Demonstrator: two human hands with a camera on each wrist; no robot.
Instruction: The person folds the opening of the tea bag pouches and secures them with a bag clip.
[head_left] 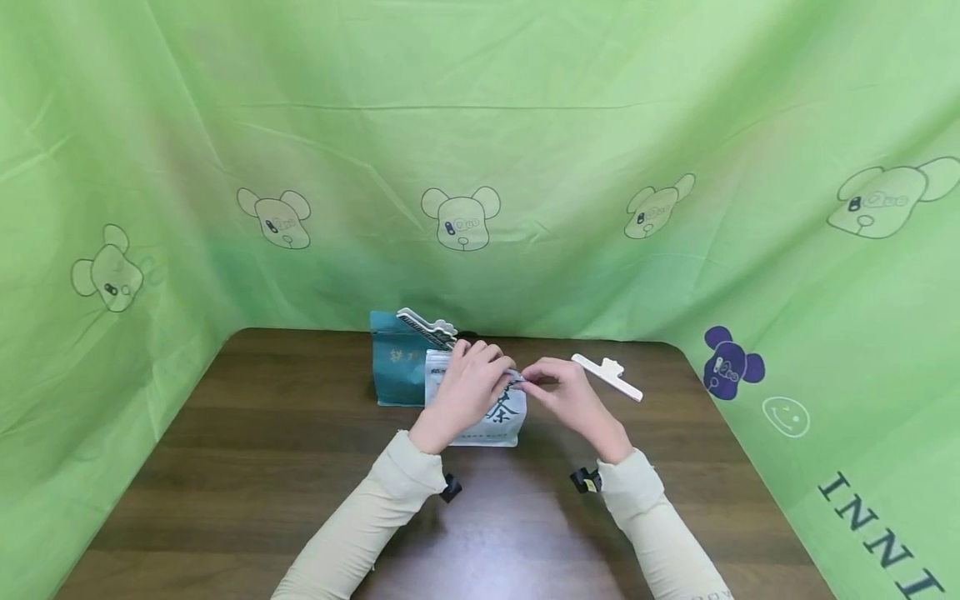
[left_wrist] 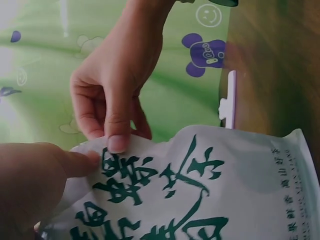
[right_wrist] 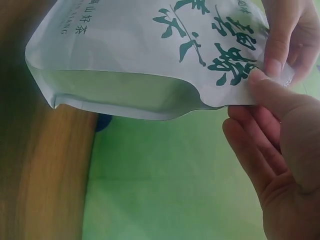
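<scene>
A pale white tea pouch (head_left: 487, 425) with green lettering stands upright on the table, its top edge under both hands. My left hand (head_left: 471, 383) grips the pouch's top from the left, covering part of its front. At the top right corner, my right hand (head_left: 570, 396) pinches the edge between thumb and fingers. The right wrist view shows the right thumb on the printed face of the pouch (right_wrist: 115, 40), with fingers behind it. In the left wrist view, both thumbs press near each other on the folded-looking top of the pouch (left_wrist: 250, 175).
A teal pouch (head_left: 396, 367) stands behind and left of the white one. A long toothed clip (head_left: 426, 327) slants by its top; its lower end is hidden. Another white clip (head_left: 609, 377) lies on the brown table (head_left: 300, 467) at right. Green cloth (head_left: 465, 125) surrounds the table's back and sides.
</scene>
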